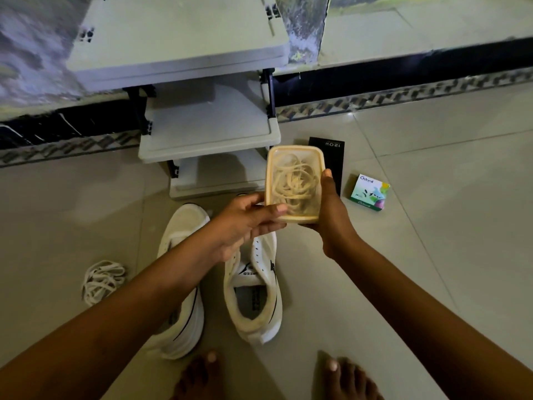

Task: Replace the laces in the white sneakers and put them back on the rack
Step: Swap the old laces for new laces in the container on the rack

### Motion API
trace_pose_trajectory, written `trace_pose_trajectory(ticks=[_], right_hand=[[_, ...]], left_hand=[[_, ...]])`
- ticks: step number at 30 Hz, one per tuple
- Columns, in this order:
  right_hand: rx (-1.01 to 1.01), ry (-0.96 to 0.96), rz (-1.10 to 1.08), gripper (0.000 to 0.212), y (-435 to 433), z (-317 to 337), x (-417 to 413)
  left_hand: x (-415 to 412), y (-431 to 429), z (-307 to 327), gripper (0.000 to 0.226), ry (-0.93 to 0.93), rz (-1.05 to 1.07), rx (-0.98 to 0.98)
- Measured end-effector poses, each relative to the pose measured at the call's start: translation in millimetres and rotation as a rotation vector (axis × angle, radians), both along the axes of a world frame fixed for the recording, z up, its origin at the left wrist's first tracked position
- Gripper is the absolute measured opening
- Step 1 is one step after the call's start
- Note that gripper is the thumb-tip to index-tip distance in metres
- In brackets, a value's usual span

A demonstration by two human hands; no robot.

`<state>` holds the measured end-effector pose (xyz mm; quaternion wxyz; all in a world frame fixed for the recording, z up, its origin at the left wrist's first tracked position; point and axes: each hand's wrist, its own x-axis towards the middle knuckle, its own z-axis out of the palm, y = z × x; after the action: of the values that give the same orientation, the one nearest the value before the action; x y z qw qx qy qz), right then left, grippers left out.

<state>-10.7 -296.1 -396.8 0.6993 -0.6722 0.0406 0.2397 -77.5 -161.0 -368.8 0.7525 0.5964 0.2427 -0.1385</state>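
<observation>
The left hand (245, 223) grips the near corner of a lidded clear box (288, 150) of coiled laces (294, 183), and the right hand (331, 217) grips its 3 o'clock side. Beneath them two white sneakers (256, 298) stand on the floor (403, 284). A loose lace heap (102, 281) lies at 8 o'clock and the rack (207, 140) stands at 12.

Your view is dim, with soft shadows, faint glare on the floor tiles (432, 255), and bowed, smeared edges.
</observation>
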Motion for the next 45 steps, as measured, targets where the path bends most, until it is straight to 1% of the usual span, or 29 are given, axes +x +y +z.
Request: trace_pose_trajectory(ticks=[3, 5, 7, 8, 10, 11, 12, 14, 16, 18, 20, 23, 26, 32, 35, 42, 44, 45], right_hand=[[0.001, -0.028, 0.141, 0.041, 5, 7, 4], [-0.063, -0.074, 0.206, 0.043, 10, 15, 10], [-0.151, -0.154, 0.217, 0.045, 20, 25, 20], [-0.214, -0.234, 0.227, 0.042, 23, 28, 24], [-0.432, -0.541, 0.325, 0.036, 32, 34, 34], [-0.549, -0.701, 0.382, 0.039, 39, 34, 41], [-0.661, -0.821, 0.433, 0.045, 45, 33, 49], [-0.881, -0.977, 0.506, 0.060, 58, 24, 62], [-1.068, -1.053, 0.583, 0.069, 69, 15, 68], [-1.149, -1.067, 0.628, 0.073, 77, 6, 64], [-1.169, -1.071, 0.648, 0.078, 82, 0, 58], [-1.220, -1.073, 0.687, 0.094, 84, -8, 61], [-1.238, -1.055, 0.706, 0.078, 85, -9, 65], [-1.215, -1.073, 0.757, 0.068, 80, -10, 69], [-1.216, -1.088, 0.756, 0.069, 80, -12, 70], [-1.206, -1.104, 0.740, 0.069, 79, -14, 71], [-1.196, -1.096, 0.743, 0.073, 80, -15, 71], [-1.185, -1.090, 0.743, 0.079, 80, -15, 72]], left_hand=[[-2, 14, 7, 0.028, -0.019, 0.084, -0.030], [-1, 29, 13, 0.022, -0.053, 0.180, -0.019], [5, 49, 21, 0.014, -0.094, 0.301, 0.005], [9, 57, 24, 0.011, -0.110, 0.355, 0.020], [20, 74, 30, 0.010, -0.149, 0.447, 0.036], [27, 82, 34, 0.012, -0.167, 0.487, 0.041], [34, 87, 36, 0.015, -0.179, 0.516, 0.045], [48, 94, 39, 0.018, -0.190, 0.564, 0.059], [63, 99, 38, 0.014, -0.177, 0.582, 0.074], [75, 101, 36, 0.010, -0.144, 0.573, 0.083], [87, 101, 33, 0.018, -0.112, 0.586, 0.066], [102, 101, 31, 0.027, -0.078, 0.621, 0.085], [114, 101, 29, 0.032, -0.057, 0.631, 0.092], [123, 99, 27, 0.030, -0.018, 0.591, 0.100], [124, 101, 26, 0.025, -0.009, 0.589, 0.116], [123, 105, 24, 0.031, -0.032, 0.552, 0.162], [120, 106, 24, 0.028, -0.048, 0.534, 0.187], [119, 107, 23, 0.025, -0.052, 0.518, 0.210]])
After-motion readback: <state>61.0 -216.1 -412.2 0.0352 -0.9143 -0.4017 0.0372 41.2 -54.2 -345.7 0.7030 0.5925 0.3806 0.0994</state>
